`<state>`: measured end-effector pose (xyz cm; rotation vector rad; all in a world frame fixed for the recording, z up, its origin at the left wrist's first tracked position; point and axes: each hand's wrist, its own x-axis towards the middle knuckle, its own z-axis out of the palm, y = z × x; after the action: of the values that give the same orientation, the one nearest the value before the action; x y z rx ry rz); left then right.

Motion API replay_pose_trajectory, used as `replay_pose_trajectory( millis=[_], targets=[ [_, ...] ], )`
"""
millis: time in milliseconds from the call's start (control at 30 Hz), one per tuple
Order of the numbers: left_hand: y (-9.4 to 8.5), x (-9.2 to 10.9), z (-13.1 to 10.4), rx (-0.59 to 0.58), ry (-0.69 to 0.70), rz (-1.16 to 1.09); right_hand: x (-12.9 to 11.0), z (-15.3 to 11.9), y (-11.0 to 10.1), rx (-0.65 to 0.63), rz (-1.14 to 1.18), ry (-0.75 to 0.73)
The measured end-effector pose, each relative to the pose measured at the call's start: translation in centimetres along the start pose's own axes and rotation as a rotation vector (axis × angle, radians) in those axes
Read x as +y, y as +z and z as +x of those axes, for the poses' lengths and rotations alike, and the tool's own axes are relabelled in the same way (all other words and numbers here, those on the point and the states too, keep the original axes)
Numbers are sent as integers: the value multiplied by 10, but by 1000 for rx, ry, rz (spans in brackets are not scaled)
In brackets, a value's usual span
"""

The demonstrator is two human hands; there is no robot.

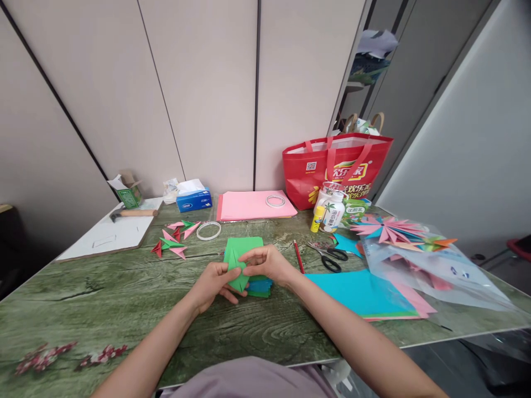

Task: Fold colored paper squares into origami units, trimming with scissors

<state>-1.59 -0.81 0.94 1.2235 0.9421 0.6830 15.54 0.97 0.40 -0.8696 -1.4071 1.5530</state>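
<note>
A partly folded green paper (238,281) with crease lines is held above the table between my two hands. My left hand (213,284) grips its left edge, thumb on top and the other fingers beneath. On its right edge, my right hand (267,264) pinches the paper between thumb and fingers. Behind and under the hands lies a stack of green sheets (249,243), with blue paper pieces (260,286) showing at its near right corner. Small folded pink, red and green paper shapes (172,243) lie to the left.
Around the wood-patterned table (124,309) are a hammer (136,213), tissue pack (194,200), pink sheets (249,205), tape roll (208,231), red pencil (298,257), scissors (331,258), glue stick (317,219), white bottle (333,213), red bag (302,177), blue sheets (360,290) and plastic bag (452,271).
</note>
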Motion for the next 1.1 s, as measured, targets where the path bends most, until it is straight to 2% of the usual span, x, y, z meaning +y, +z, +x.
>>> replay_pose_trajectory(
  millis=[200,367,567,700,867,967,1100],
  targets=[
    [2,0,0,1,105,-4,2,1,1,39,95,17],
    [3,-1,0,15,134,-3,3,2,-1,70,96,21],
    [2,-1,0,32,139,22,2,1,-5,-54,103,25],
    [3,-1,0,21,156,76,2,0,-6,-5,71,45],
    [3,0,-1,8,174,124,0,0,0,-10,58,11],
    [7,-1,-2,-40,158,131,1,2,6,79,-5,-38],
    [17,-5,-2,-92,126,112,5,2,14,292,-403,-265]
  ],
)
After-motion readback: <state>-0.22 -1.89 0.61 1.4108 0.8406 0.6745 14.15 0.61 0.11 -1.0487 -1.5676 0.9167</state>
